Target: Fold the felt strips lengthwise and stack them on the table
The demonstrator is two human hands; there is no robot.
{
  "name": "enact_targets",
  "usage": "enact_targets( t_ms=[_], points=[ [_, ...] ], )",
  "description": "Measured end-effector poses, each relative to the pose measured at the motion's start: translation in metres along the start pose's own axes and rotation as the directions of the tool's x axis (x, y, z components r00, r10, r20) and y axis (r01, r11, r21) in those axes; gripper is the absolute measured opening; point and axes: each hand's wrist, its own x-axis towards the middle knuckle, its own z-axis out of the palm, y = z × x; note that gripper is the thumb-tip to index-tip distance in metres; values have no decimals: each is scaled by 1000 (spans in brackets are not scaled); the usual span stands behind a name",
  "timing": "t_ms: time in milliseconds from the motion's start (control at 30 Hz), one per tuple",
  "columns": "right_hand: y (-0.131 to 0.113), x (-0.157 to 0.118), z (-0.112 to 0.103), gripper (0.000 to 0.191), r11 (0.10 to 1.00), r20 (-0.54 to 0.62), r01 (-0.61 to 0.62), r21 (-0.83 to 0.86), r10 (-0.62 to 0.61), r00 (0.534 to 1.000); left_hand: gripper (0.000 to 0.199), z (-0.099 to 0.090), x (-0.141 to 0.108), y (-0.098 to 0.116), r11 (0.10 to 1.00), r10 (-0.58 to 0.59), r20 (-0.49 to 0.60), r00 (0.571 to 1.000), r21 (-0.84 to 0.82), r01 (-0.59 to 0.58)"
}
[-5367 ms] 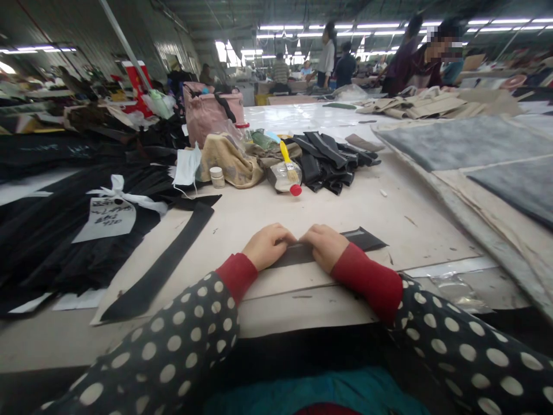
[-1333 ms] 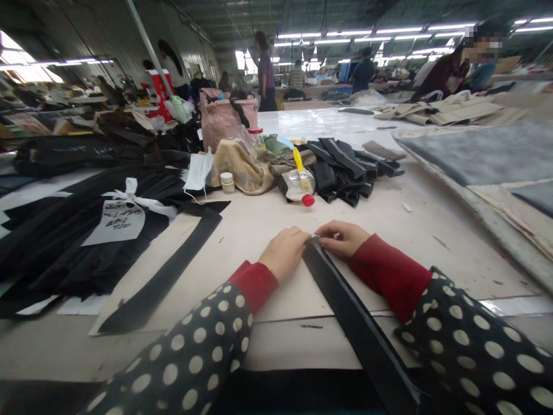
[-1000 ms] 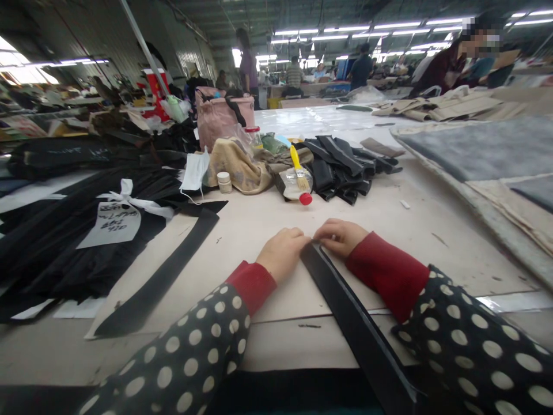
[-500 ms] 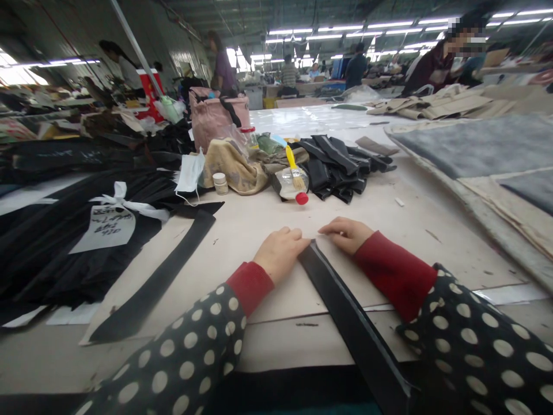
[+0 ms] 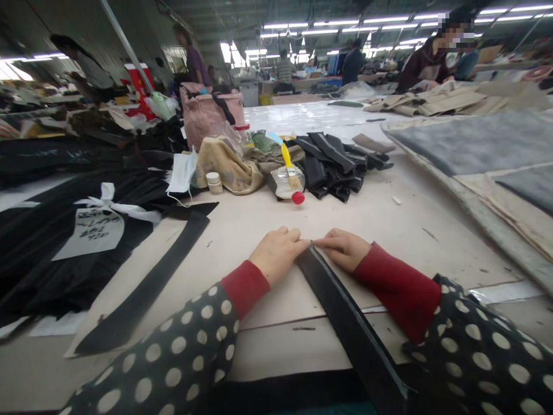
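Observation:
A long black strip [image 5: 345, 311] with a pale line along it runs from the table's near edge up to both hands. My left hand [image 5: 279, 253] is closed on the strip's far end, thumb and fingers at its left corner. My right hand [image 5: 343, 248] touches the same end from the right with its fingertips, the other fingers curled; whether it pinches the material is too small to tell. Another black strip [image 5: 147, 288] lies flat on the pale board to the left.
Beyond the hands lie a yellow brush [image 5: 288, 164], a bottle with a red cap [image 5: 298, 197], a small jar [image 5: 213, 183] and folded black pieces [image 5: 332, 164]. Black fabric with a tag [image 5: 90, 230] is at left, grey sheets [image 5: 484, 138] at right. People work behind.
My right hand has moved left and down, its fingertips now at the strip's end. My left hand keeps its hold. The view has shifted slightly.

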Motion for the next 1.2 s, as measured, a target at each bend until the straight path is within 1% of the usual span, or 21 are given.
enact_targets(
  t_ms=[200, 267, 333, 467, 533, 667, 767, 833, 900, 967, 1033, 1100, 1133, 1200],
  points=[
    [-2, -3, 6, 34, 1000, -14, 2, -6, -2, 1000, 33, 2, -2, -2, 1000, 4, -16, 1000, -26, -4],
    [-7, -4, 5, 33, 999, -27, 14, -53, -15, 1000, 34, 4, -2, -4, 999, 5, -30, 1000, -46, -6],
    [-13, -5, 3, 33, 987, -28, 28, -158, -33, 999, 34, 6, -2, -6, 996, -2, -46, 999, -88, -2],
    [-28, -6, -1, 32, 908, 10, 43, -417, -42, 999, 27, 11, 0, -9, 977, -58, -90, 994, -210, 38],
    [-35, -5, -1, 30, 860, 34, 51, -508, -40, 999, 22, 12, 1, -10, 966, -91, -108, 990, -251, 61],
    [-49, 3, 0, 27, 779, 113, 109, -618, -48, 992, 17, 14, 4, -12, 951, -123, -107, 987, -296, 87],
    [-56, 10, 0, 29, 758, 173, 140, -637, -37, 984, 17, 13, 6, -14, 936, -138, -94, 986, -339, 98],
    [-54, 11, -2, 28, 774, 176, 135, -618, -31, 984, 17, 12, 9, -15, 924, -142, -73, 987, -366, 105],
    [-46, 9, -3, 24, 829, 136, 112, -549, -44, 990, 16, 10, 13, -18, 918, -142, -38, 989, -379, 117],
    [-35, 6, -3, 25, 913, 63, 92, -397, -74, 995, 15, 7, 17, -21, 909, -147, 8, 989, -392, 138],
    [-24, 5, -3, 26, 979, -19, 58, -196, -63, 998, 15, 7, 21, -25, 888, -151, 62, 987, -431, 163],
    [-17, 7, -2, 24, 999, -72, -30, -34, 27, 997, 16, 9, 24, -29, 846, -161, 121, 980, -495, 200],
    [-16, 9, -2, 23, 995, -80, -92, 24, 93, 992, 15, 11, 24, -30, 819, -167, 141, 976, -531, 217],
    [-15, 13, -3, 23, 973, -71, -201, 117, 210, 975, 13, 14, 23, -31, 767, -177, 146, 973, -599, 230]
  ],
)
